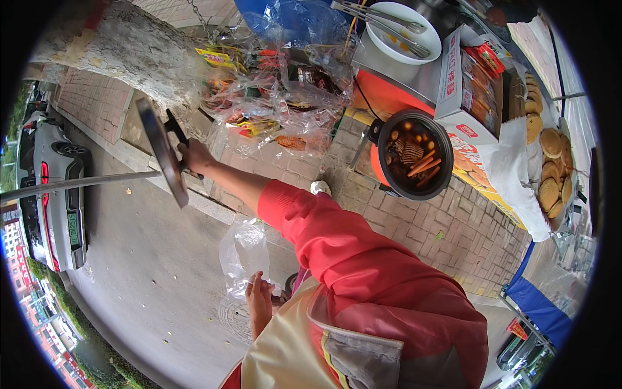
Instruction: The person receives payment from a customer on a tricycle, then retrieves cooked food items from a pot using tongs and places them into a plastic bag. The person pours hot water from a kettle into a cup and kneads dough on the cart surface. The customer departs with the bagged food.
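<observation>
My right hand (195, 158) stretches across to the left and grips the black handle of a round pot lid (163, 153), seen nearly edge-on. Low in front of my body, my left hand (260, 296) has its fingers bent at a thin clear plastic bag (244, 248) that hangs there. An electric cooker (447, 163) with an orange body and a black inner pot stands uncovered, right of my outstretched arm. Dark broth (396, 170) in it holds eggs, sausages and scored pieces of food.
Flatbreads (549, 192) and an opened carton (449, 78) of packaged snacks sit at the right. Behind the cooker is a white bowl (430, 31) with metal tongs (406, 41). Bagged packets (286, 107) hang near a tree trunk (146, 53). A metal pole (92, 181) and car (51, 194) are at left.
</observation>
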A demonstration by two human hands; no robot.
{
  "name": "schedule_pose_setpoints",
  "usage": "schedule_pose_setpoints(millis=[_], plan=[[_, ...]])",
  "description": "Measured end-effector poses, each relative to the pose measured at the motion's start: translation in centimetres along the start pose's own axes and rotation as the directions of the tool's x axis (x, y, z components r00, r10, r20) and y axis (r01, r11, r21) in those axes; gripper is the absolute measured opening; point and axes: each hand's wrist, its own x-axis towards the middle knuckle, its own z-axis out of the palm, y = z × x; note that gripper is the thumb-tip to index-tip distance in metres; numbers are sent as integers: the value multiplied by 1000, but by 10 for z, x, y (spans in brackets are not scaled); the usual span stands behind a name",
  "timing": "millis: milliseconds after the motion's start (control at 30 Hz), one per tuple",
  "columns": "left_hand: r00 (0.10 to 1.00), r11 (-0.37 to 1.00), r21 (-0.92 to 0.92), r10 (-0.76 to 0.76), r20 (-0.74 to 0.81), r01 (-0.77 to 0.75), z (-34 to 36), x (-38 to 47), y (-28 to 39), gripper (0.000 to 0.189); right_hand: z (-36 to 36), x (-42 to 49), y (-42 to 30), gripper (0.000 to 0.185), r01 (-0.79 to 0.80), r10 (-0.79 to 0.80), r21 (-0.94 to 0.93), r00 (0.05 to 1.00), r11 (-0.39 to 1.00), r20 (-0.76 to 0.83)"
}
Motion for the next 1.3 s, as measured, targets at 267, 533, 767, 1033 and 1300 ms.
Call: schedule_pose_setpoints(millis=[267, 533, 767, 1033, 1300], plan=[[996, 988, 157, 4, 85, -18, 67, 43, 50, 16, -222, 68, 2, 18, 76, 38, 585, 983, 807, -180], [979, 922, 386, -112, 170, 39, 90, 70, 84, 20, -337, 68, 46, 30, 191, 356, 876, 859, 442, -367], [963, 841, 542, -145, 228, -2, 92, 112, 127, 20, -361, 30, 72, 29, 273, 162, 860, 914, 431, -371], [924, 783, 621, -214, 318, -32, 97, 146, 162, 19, -354, -18, 49, 21, 76, 497, 626, 539, 776, -681], [851, 767, 636, -280, 444, -79, 119, 142, 181, 22, -332, 37, -154, 72, 537, -30, 793, 833, 288, -553]])
